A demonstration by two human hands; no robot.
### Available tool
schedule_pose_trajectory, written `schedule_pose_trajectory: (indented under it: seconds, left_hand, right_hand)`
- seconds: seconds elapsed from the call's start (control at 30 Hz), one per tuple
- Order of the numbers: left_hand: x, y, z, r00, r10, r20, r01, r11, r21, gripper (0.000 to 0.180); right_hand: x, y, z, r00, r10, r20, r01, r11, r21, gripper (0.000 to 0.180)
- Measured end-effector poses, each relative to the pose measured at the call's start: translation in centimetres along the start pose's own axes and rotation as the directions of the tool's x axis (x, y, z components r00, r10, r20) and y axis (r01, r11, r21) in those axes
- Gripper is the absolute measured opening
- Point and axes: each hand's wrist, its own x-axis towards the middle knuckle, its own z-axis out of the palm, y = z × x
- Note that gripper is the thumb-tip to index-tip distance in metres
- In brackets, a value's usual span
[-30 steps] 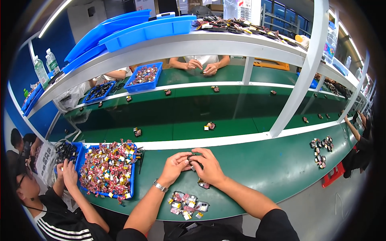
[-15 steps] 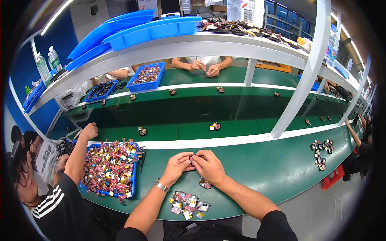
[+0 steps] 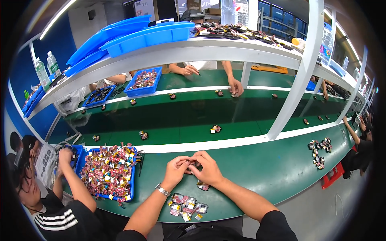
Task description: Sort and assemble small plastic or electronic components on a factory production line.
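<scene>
My left hand and my right hand meet above the green table, fingertips closed around a small dark electronic part. Fingers hide most of it. Just below my right palm lies one assembly with a dark housing and a reddish circuit piece. Nearer to me is a loose cluster of similar assemblies, black cases with pinkish boards and white-yellow blocks. To the left, a blue tray is heaped with small reddish, white and yellow electronic pieces.
Slim dark tools lie beside the tray. A white rail separates my table from a green belt carrying spaced assemblies. A white post and overhead shelf stand ahead. Co-workers sit left and opposite; more assemblies lie right.
The left co-worker's hand has drawn back from the belt, where another assembly now shows. Opposite, a co-worker's hand has reached onto the belt's far side. My hands stay together around the part.
</scene>
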Motion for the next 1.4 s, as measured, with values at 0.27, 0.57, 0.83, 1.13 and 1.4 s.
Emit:
schedule_pose_trajectory:
  seconds: [0.27,0.57,0.83,1.13,1.4]
  left_hand:
    - [-1.4,1.8,1.3,0.946,0.307,-0.105,-0.241,0.881,0.408,0.022]
    - [-17.8,4.2,9.1,0.635,-0.122,0.763,-0.48,0.712,0.512,0.033]
    - [-18.3,-8.2,5.1,0.552,-0.639,0.535,-0.144,0.559,0.816,0.072]
    - [-18.7,-7.6,2.7,0.543,-0.767,0.341,0.054,0.437,0.898,0.058]
    - [-27.7,-4.7,-2.6,0.657,-0.75,0.073,0.354,0.393,0.849,0.053]
  right_hand:
    - [0.8,2.4,0.4,0.894,0.43,0.124,-0.425,0.732,0.533,0.017]
    - [3.3,19.0,-11.2,0.657,0.636,-0.404,-0.674,0.736,0.062,0.02]
    - [2.8,17.6,-11.1,0.763,0.541,-0.354,-0.573,0.82,0.017,0.015]
    - [2.1,17.2,-12.4,0.719,0.635,-0.283,-0.628,0.768,0.127,0.014]
    - [2.4,16.6,-12.2,0.725,0.622,-0.296,-0.624,0.775,0.102,0.016]
